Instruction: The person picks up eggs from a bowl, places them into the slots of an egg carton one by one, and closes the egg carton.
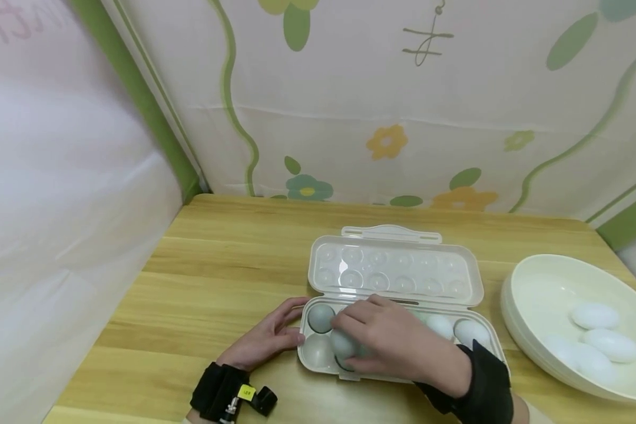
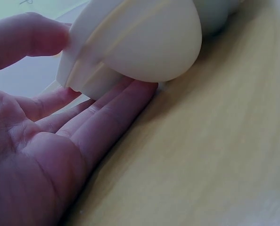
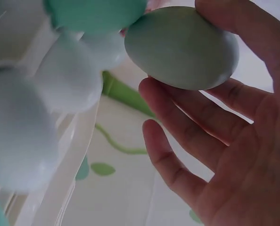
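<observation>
An egg carton (image 1: 318, 355) of pale plastic lies on the table with its lid (image 1: 403, 268) folded back. My left hand (image 1: 267, 341) holds the carton's left end; the left wrist view shows the thumb at its rim and the fingers reaching under it. My right hand (image 1: 387, 338) pinches a pale green egg (image 3: 182, 49) between thumb and fingers, over the front row near the left end. Behind it, a grey-green egg (image 1: 321, 318) sits in the back left cup. White eggs (image 1: 471, 333) fill cups toward the right. A teal egg (image 3: 97, 14) shows in the right wrist view.
A large cream bowl (image 1: 540, 285) with several white eggs (image 1: 595, 315) stands at the table's right side. The wooden table (image 1: 191, 282) runs back to a flowered curtain (image 1: 318, 141). White cloth (image 1: 74, 224) hangs on the left.
</observation>
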{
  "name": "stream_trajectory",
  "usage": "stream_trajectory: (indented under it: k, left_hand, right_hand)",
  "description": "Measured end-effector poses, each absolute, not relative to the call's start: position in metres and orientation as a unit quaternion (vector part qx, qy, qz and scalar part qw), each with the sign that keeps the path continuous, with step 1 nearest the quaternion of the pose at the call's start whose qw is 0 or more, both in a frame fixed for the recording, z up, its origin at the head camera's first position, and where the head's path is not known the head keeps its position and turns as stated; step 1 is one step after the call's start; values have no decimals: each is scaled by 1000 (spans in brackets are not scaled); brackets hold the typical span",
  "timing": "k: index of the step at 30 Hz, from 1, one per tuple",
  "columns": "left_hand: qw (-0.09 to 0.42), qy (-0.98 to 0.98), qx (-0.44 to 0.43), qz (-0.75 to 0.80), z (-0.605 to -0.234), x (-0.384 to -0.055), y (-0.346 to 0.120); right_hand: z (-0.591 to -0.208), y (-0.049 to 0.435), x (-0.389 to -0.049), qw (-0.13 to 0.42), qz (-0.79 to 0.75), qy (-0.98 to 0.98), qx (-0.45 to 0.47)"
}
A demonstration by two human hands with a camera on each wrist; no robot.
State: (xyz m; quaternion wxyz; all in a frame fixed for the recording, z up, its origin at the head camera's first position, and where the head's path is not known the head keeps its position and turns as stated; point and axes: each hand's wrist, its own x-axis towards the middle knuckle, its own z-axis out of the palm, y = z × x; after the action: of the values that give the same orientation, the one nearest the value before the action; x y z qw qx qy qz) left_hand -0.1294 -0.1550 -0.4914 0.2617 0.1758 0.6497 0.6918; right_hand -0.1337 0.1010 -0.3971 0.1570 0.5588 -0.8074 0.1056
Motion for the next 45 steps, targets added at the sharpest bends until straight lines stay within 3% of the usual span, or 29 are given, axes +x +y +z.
stream_trajectory:
  k: [5, 21, 34, 45]
  left_hand:
    - [264, 642, 179, 698, -491, -129, -154]
    - [266, 639, 176, 700, -491, -131, -157]
    - [266, 638, 177, 700, -491, -130, -155]
    - [274, 638, 168, 700, -491, -130, -156]
  right_hand:
    - [-400, 91, -129, 132, 99, -813, 558]
    - [-406, 75, -126, 131, 67, -814, 561]
    - [-403, 66, -135, 46, 16, -812, 582]
    - [-399, 52, -135, 5, -71, -811, 580]
